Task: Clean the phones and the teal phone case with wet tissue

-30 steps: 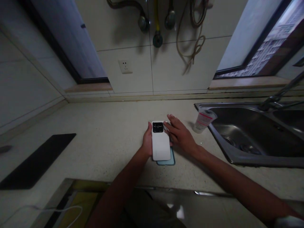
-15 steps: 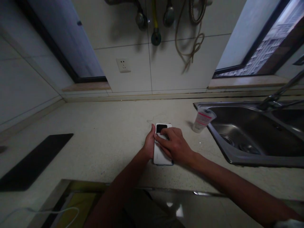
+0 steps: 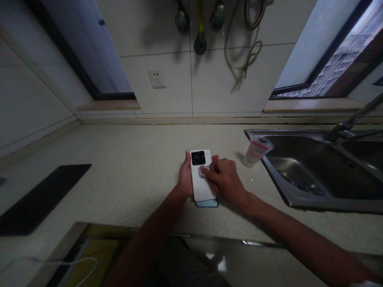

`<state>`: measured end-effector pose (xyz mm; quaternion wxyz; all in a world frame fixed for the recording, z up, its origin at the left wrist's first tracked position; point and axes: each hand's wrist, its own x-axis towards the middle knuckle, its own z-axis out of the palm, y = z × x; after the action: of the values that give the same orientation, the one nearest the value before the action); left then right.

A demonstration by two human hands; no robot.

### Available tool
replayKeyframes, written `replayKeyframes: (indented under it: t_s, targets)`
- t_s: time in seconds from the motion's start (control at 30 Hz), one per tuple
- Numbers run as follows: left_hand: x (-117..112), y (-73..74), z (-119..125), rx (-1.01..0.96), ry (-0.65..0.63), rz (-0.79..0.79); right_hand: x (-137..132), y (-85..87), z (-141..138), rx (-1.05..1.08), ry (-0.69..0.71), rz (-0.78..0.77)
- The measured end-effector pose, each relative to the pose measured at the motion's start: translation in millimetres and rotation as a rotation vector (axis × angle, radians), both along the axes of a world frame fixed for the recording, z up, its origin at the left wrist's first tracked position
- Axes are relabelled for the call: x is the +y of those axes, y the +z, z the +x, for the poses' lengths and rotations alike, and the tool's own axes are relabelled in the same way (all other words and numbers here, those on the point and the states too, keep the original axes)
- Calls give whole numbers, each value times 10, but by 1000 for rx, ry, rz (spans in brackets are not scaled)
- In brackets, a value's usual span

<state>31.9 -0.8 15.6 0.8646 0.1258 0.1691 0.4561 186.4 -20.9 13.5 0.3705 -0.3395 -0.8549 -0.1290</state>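
A white phone [image 3: 201,180] lies back up on the pale countertop [image 3: 125,171], its black camera block facing the wall. Under its near end a light blue case [image 3: 207,203] sticks out. My left hand [image 3: 185,179] holds the phone's left edge, thumb on top. My right hand [image 3: 225,180] rests on the phone's right side with fingers curled and a fingertip pressing the back just below the camera.
A small plastic cup [image 3: 255,150] with a pink label stands by the steel sink [image 3: 314,167] on the right. A black mat [image 3: 38,197] lies at the left. A white cable [image 3: 60,267] hangs below the counter edge. A wall socket [image 3: 157,78] is behind.
The phone has shifted slightly toward the wall, uncovering the blue case's near end. My right hand slid off the camera area to the phone's right side.
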Motion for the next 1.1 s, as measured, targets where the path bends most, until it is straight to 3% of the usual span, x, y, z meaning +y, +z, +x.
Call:
replayKeyframes:
  t_s: [0.13, 0.2, 0.4, 0.57, 0.87, 1.1]
  targets:
    - [12, 42, -20, 22, 226, 49, -212, -93, -169, -86, 198, -54]
    - [13, 61, -43, 22, 269, 60, -265, -101, -212, -123, 283, -58]
    - [29, 83, -132, -1, 336, 52, -137, 31, -46, -172, 353, -75]
    - [43, 78, -168, -38, 352, 48, 0, 76, 133, -74, 284, -76]
    - [18, 98, -115, -49, 424, -7, -226, 61, -90, -168, 462, -56]
    - [35, 92, -130, -85, 407, -7, -54, 102, 39, -66, 495, -41]
